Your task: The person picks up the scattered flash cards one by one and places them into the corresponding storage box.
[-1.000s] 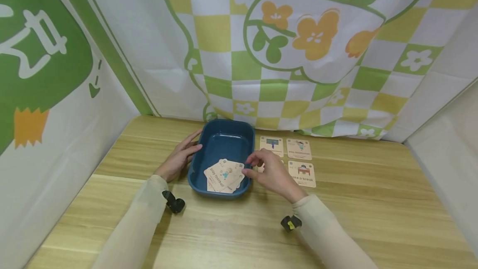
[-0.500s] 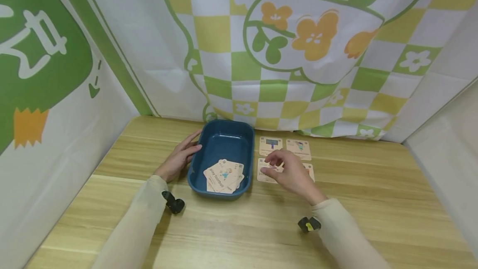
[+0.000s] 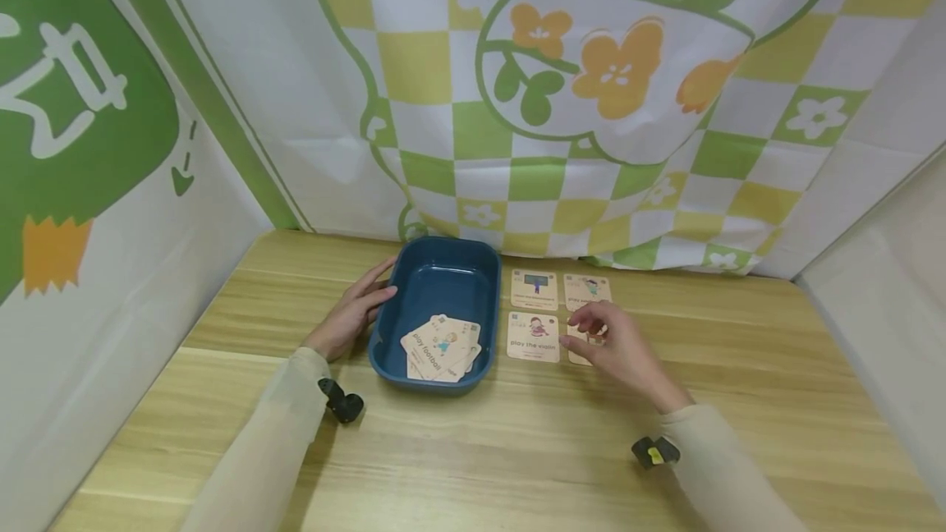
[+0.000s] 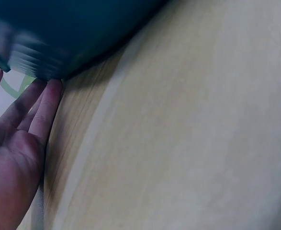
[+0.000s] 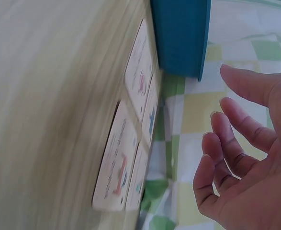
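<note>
Cards [image 3: 446, 345] look partway moved: some heaped in blue tray [image 3: 443, 282], four gridded on table [image 3: 480, 458]; right hand [image 3: 624, 351] over them, fingers bent, empty, left hand [image 3: 347, 317] fingers straight against tray.

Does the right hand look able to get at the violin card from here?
Likely yes: the right hand looks empty and hangs just right of the violin card, which lies flat and uncovered on the table.

Wood-grain table [image 3: 473, 466] beneath a blue tray [image 3: 443, 290] and, just right of it, four picture cards [image 3: 534, 335].
</note>
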A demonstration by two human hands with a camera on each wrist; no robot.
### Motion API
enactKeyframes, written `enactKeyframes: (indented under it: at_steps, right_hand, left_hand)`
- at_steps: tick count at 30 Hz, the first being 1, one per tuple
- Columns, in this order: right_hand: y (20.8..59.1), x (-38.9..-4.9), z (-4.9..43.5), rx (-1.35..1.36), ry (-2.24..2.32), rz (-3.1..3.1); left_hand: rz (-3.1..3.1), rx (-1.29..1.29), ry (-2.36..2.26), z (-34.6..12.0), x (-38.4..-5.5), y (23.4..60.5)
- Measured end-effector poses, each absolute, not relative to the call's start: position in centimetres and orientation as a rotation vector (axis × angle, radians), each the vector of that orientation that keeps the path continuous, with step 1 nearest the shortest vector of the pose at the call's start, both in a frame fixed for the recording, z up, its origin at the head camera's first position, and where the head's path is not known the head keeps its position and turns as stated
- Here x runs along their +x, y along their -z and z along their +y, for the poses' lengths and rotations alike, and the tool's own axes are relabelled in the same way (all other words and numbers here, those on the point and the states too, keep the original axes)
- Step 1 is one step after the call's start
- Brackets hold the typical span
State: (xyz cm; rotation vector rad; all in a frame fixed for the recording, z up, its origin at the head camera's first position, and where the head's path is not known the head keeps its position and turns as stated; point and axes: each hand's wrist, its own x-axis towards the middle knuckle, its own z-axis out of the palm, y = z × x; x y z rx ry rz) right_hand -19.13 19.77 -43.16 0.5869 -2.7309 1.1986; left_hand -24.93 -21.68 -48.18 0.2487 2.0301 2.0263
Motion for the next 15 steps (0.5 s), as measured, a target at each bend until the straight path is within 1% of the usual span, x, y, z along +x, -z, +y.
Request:
enactKeyframes:
  at_steps: [15]
  right_hand:
    - [43.7,-19.6,23.3,0.48,-1.122,-2.834]
  left_hand:
    - [2.021,0.24,-2.031,-21.7,-25.0,48.2]
